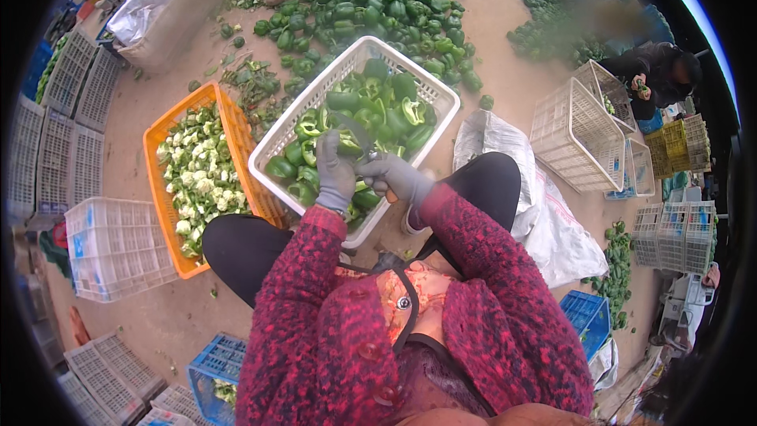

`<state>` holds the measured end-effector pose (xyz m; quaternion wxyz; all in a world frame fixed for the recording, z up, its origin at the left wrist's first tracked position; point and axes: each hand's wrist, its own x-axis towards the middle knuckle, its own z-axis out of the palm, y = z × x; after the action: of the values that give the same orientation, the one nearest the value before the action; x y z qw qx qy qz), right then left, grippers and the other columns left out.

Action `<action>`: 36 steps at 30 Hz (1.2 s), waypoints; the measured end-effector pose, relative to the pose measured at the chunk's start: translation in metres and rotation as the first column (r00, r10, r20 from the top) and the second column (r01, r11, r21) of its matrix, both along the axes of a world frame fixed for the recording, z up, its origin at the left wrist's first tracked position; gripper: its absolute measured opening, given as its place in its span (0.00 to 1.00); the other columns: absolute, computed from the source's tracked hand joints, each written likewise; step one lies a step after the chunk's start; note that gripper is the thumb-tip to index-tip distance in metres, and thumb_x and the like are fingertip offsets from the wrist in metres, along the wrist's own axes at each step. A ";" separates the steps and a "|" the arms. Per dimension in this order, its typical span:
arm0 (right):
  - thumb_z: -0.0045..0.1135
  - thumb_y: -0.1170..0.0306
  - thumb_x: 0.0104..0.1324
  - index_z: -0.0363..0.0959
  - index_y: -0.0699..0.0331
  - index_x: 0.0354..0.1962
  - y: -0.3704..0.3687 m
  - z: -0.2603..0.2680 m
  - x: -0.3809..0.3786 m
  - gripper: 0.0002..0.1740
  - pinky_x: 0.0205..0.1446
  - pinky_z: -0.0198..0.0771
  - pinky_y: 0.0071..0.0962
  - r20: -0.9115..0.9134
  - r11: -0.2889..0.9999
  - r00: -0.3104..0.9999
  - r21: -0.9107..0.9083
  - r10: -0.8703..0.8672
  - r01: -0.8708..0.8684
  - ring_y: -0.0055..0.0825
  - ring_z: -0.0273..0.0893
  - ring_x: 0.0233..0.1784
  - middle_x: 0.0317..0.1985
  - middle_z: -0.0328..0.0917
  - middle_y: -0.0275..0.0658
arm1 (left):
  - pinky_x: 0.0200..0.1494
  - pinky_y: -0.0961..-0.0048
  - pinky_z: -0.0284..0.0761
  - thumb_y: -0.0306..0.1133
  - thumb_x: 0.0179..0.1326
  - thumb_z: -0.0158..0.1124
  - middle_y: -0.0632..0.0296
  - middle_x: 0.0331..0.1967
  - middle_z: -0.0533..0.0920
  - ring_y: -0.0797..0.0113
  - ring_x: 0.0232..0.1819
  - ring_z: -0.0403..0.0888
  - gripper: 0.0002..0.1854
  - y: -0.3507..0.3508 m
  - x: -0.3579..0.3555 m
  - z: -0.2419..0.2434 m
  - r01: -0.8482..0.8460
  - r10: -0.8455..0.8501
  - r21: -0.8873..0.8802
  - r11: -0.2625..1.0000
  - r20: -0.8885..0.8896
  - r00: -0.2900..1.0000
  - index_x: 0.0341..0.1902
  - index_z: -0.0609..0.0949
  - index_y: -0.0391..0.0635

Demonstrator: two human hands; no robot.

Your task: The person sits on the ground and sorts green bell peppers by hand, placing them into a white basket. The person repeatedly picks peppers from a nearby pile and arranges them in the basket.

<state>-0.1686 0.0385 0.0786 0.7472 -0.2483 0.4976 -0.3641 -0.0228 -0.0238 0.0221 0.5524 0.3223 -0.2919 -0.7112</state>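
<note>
My left hand, in a grey glove, holds a cut green bell pepper above a white plastic crate. Beside it my right hand, gloved the same way, grips a knife with an orange-brown handle end showing below the fist. Its blade reaches up next to the pepper, slightly blurred. Halved and cut green bell peppers fill much of the crate, some with pale insides showing. To the left, an orange plastic crate contains many whitish-green pepper cores.
A large heap of whole green peppers spreads on the floor beyond the crate. White sacks lie by my right knee. Empty white crates stand at right, near a seated person. Stacked crates line the left.
</note>
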 end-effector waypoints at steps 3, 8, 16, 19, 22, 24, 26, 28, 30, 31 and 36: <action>0.65 0.63 0.68 0.79 0.65 0.45 0.004 0.000 -0.004 0.15 0.22 0.62 0.18 -0.199 0.997 0.977 -0.015 0.071 -0.076 0.16 0.68 0.17 0.25 0.78 0.32 | 0.56 0.69 0.75 0.45 0.70 0.67 0.61 0.49 0.76 0.70 0.49 0.74 0.23 -0.012 0.003 -0.021 0.092 0.092 -0.246 0.965 0.643 0.760 0.57 0.74 0.43; 0.68 0.52 0.66 0.76 0.60 0.57 0.006 0.016 -0.013 0.28 0.41 0.78 0.28 -0.749 0.899 0.546 -0.438 -0.375 0.016 0.29 0.82 0.34 0.39 0.86 0.40 | 0.55 0.71 0.74 0.42 0.69 0.68 0.63 0.48 0.77 0.71 0.48 0.74 0.22 -0.028 -0.003 -0.044 0.025 0.094 -0.187 0.982 0.597 0.797 0.56 0.75 0.40; 0.69 0.58 0.64 0.76 0.66 0.46 -0.028 0.017 -0.047 0.22 0.26 0.67 0.22 -0.395 0.950 0.866 -0.166 -0.308 0.263 0.19 0.71 0.21 0.27 0.76 0.31 | 0.59 0.63 0.76 0.47 0.69 0.62 0.56 0.53 0.82 0.65 0.53 0.79 0.22 -0.017 0.005 -0.007 0.146 0.003 -0.317 0.937 0.426 0.905 0.55 0.79 0.41; 0.68 0.59 0.64 0.77 0.67 0.39 -0.040 -0.004 -0.065 0.18 0.26 0.66 0.22 -0.226 0.851 0.824 -0.222 -0.520 0.476 0.20 0.72 0.21 0.24 0.75 0.31 | 0.62 0.52 0.79 0.47 0.69 0.58 0.52 0.57 0.82 0.58 0.57 0.82 0.21 -0.022 0.010 -0.003 0.284 -0.136 0.243 0.927 -0.489 0.862 0.56 0.80 0.44; 0.67 0.61 0.65 0.78 0.68 0.43 -0.051 -0.013 -0.081 0.19 0.27 0.69 0.22 -0.356 0.870 0.795 -0.255 -0.490 0.422 0.19 0.74 0.23 0.27 0.77 0.31 | 0.63 0.43 0.78 0.47 0.70 0.56 0.50 0.60 0.81 0.53 0.60 0.81 0.23 -0.040 0.013 -0.003 0.281 -0.163 0.219 0.934 -0.440 0.883 0.59 0.80 0.44; 0.67 0.62 0.65 0.78 0.69 0.45 -0.059 -0.006 -0.089 0.19 0.28 0.70 0.21 -0.415 0.883 0.785 -0.310 -0.460 0.353 0.18 0.74 0.24 0.28 0.77 0.31 | 0.69 0.43 0.71 0.45 0.70 0.58 0.48 0.64 0.79 0.48 0.66 0.76 0.25 -0.050 0.012 -0.002 0.260 -0.179 0.245 0.934 -0.307 0.935 0.65 0.77 0.44; 0.68 0.64 0.65 0.77 0.70 0.48 -0.065 0.008 -0.095 0.20 0.29 0.71 0.20 -0.438 0.892 0.794 -0.357 -0.421 0.276 0.16 0.75 0.25 0.30 0.78 0.30 | 0.73 0.45 0.65 0.45 0.70 0.60 0.47 0.66 0.76 0.47 0.71 0.70 0.27 -0.050 0.005 -0.003 0.093 0.112 -0.289 0.953 0.620 0.777 0.67 0.75 0.42; 0.68 0.65 0.65 0.77 0.69 0.50 -0.067 0.022 -0.093 0.20 0.30 0.71 0.19 -0.481 0.886 0.768 -0.397 -0.422 0.239 0.14 0.74 0.26 0.30 0.78 0.29 | 0.79 0.48 0.53 0.45 0.68 0.66 0.44 0.71 0.71 0.45 0.78 0.59 0.31 -0.045 -0.007 -0.005 0.233 0.337 -0.461 0.856 0.840 0.424 0.69 0.74 0.40; 0.68 0.65 0.66 0.76 0.67 0.51 -0.065 0.031 -0.086 0.20 0.30 0.70 0.19 -0.522 0.880 0.747 -0.440 -0.411 0.178 0.13 0.74 0.27 0.30 0.78 0.28 | 0.78 0.48 0.54 0.48 0.68 0.65 0.43 0.71 0.71 0.43 0.77 0.60 0.31 -0.044 -0.020 -0.007 0.398 0.416 -0.547 0.737 0.830 0.371 0.68 0.75 0.40; 0.68 0.65 0.66 0.77 0.66 0.51 -0.064 0.033 -0.082 0.20 0.31 0.70 0.18 -0.540 0.876 0.740 -0.463 -0.401 0.137 0.12 0.74 0.27 0.31 0.78 0.28 | 0.78 0.48 0.54 0.49 0.68 0.65 0.43 0.71 0.71 0.42 0.77 0.60 0.31 -0.045 -0.024 -0.006 0.499 0.477 -0.583 0.641 0.812 0.335 0.67 0.75 0.40; 0.68 0.64 0.66 0.77 0.65 0.50 -0.056 0.033 -0.070 0.19 0.33 0.71 0.18 -0.569 0.881 0.738 -0.468 -0.362 0.071 0.11 0.74 0.29 0.30 0.79 0.27 | 0.73 0.51 0.60 0.55 0.71 0.61 0.44 0.64 0.78 0.43 0.70 0.69 0.32 -0.047 -0.022 0.014 0.603 0.114 -0.314 0.733 0.931 0.346 0.63 0.78 0.39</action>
<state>-0.2388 -0.0175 0.1119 0.4120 -0.4494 0.6589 -0.4407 -0.0451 -0.0709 0.0362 0.2453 0.4043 -0.8075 -0.3525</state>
